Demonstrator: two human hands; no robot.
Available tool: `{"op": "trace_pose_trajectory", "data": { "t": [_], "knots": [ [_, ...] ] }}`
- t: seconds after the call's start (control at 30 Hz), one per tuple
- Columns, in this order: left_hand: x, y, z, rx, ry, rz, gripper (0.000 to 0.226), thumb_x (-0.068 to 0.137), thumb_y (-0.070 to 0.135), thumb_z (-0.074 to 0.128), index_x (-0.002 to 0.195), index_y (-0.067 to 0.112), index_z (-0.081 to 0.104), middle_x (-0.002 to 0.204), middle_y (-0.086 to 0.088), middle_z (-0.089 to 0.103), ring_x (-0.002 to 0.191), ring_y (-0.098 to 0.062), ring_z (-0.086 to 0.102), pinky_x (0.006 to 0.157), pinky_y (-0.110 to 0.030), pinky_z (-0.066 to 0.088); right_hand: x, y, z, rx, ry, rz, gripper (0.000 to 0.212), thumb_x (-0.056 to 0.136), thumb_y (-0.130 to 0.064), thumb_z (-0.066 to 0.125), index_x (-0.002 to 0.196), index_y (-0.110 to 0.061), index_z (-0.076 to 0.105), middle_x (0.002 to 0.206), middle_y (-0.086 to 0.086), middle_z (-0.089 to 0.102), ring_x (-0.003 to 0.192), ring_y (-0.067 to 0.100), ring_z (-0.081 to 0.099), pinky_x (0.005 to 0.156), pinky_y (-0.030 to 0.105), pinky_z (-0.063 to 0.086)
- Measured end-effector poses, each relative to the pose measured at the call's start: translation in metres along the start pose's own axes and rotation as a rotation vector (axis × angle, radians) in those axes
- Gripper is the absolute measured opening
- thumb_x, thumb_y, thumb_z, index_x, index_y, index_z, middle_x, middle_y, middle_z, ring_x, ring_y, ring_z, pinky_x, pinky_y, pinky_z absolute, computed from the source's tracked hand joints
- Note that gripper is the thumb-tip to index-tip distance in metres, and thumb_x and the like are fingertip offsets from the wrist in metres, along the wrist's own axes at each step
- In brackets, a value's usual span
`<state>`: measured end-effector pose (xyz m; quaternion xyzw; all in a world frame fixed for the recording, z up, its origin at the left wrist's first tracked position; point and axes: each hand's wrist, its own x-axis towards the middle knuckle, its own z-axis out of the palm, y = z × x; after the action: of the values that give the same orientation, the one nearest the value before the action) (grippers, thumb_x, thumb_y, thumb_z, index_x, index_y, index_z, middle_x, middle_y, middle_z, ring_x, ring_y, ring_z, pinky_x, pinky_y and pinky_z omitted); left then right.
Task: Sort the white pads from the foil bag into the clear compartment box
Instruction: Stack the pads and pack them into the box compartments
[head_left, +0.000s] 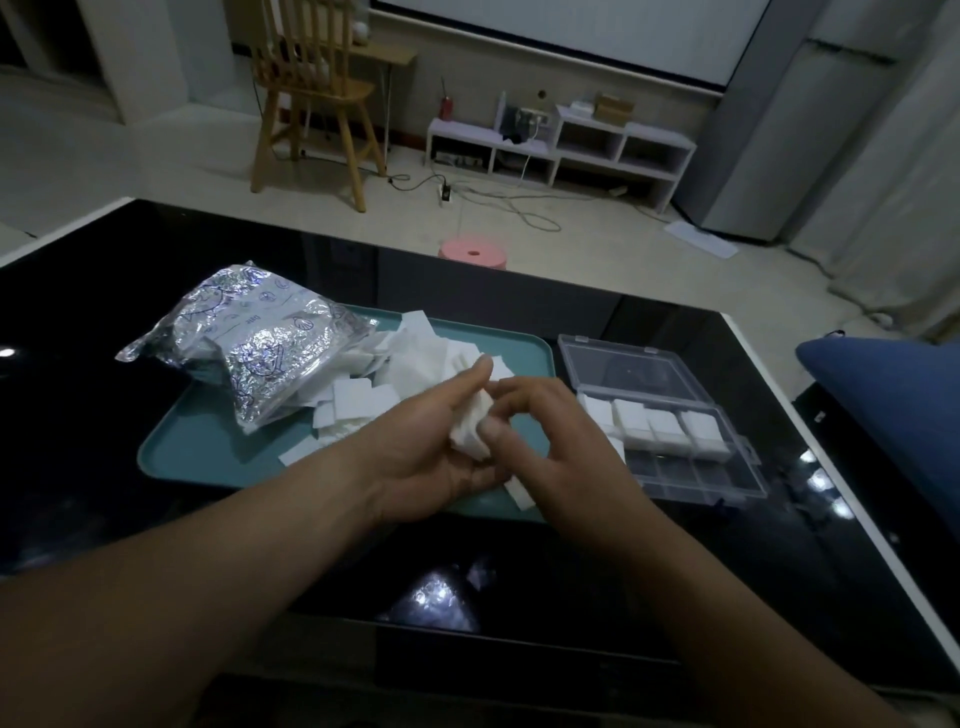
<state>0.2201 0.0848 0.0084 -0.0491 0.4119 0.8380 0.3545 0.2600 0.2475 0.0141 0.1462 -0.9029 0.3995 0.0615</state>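
Room: dim living room, with a glossy black table (104, 509) up close and a wooden chair (311, 98) and a pink stool (472, 253) on the floor beyond it.
Landmark: teal tray (208, 457) at the middle of the table.
Foil bag (244, 343): lies on the tray's far left corner, its mouth towards the tray's middle.
White pads (415, 348): spill from the bag in a loose heap across the tray.
Left hand (431, 452): above the tray's near right part, fingers curled under a wad of pads (470, 426), thumb raised.
Right hand (561, 441): over the tray's right edge, thumb and fingertips pinching the same wad.
Clear compartment box (701, 475): just right of the tray, lid (628, 366) laid open.
Risk: the pads look soft and light, so a loose pinch could let the wad fan apart and drop between tray and box. An overfilled compartment could also spill into the next.
Count: one bag, one tray, one box, two hands. Four compartments are filled and the near row looks empty. The loose pads are too many to count.
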Motion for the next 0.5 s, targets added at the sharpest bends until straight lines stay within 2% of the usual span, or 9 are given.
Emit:
{"op": "trace_pose_trajectory", "data": {
  "t": [0.1,0.17,0.27,0.33,0.4,0.5],
  "knots": [
    [-0.003,0.018,-0.009,-0.013,0.099,0.066,0.015,0.091,0.025,0.073,0.100,0.017,0.064,0.080,-0.002,0.059,0.068,-0.013,0.056,0.055,-0.022,0.052,0.013,-0.001,0.001,0.051,0.148,0.133,0.018,0.106,-0.040,0.053,0.102,-0.026,0.064,0.101,-0.012,0.062,0.093,0.001,0.059,0.078,0.023,0.046],
    [-0.006,0.032,-0.022,-0.047,0.202,0.116,0.010,0.091,0.014,0.070,0.095,0.016,0.060,0.079,-0.003,0.055,0.064,-0.012,0.053,0.046,-0.019,0.046,0.022,0.003,0.003,-0.071,0.126,0.225,0.016,0.105,-0.035,0.056,0.100,-0.025,0.066,0.092,-0.011,0.066,0.083,0.004,0.060,0.071,0.029,0.045],
    [-0.014,0.041,-0.037,-0.010,0.343,0.191,0.018,0.092,-0.001,0.058,0.095,0.017,0.057,0.077,-0.006,0.053,0.056,-0.013,0.050,0.041,-0.017,0.040,0.028,0.016,0.015,-0.287,-0.100,0.280,0.017,0.100,-0.030,0.062,0.114,-0.024,0.070,0.112,-0.007,0.072,0.102,0.016,0.066,0.088,0.034,0.052],
    [-0.018,0.039,-0.045,0.064,0.431,0.208,0.024,0.092,-0.004,0.054,0.105,0.016,0.059,0.075,-0.007,0.056,0.055,-0.014,0.049,0.042,-0.018,0.039,0.028,0.020,0.025,-0.380,-0.253,0.279,0.035,0.093,-0.031,0.067,0.127,-0.025,0.064,0.126,-0.003,0.066,0.116,0.019,0.062,0.097,0.035,0.052],
    [-0.022,0.036,-0.048,0.109,0.463,0.191,0.025,0.092,-0.002,0.055,0.110,0.014,0.062,0.077,-0.007,0.059,0.055,-0.014,0.049,0.041,-0.019,0.040,0.028,0.021,0.035,-0.445,-0.287,0.225,0.044,0.089,-0.036,0.067,0.131,-0.027,0.060,0.130,-0.002,0.062,0.121,0.020,0.058,0.100,0.038,0.051],
    [-0.025,0.040,-0.048,0.138,0.510,0.208,0.023,0.093,0.000,0.058,0.111,0.012,0.065,0.083,-0.007,0.061,0.056,-0.014,0.050,0.040,-0.019,0.040,0.030,0.018,0.046,-0.405,-0.205,0.149,0.045,0.088,-0.032,0.063,0.132,-0.024,0.057,0.130,0.000,0.060,0.122,0.022,0.055,0.102,0.039,0.048]
  ]
}}
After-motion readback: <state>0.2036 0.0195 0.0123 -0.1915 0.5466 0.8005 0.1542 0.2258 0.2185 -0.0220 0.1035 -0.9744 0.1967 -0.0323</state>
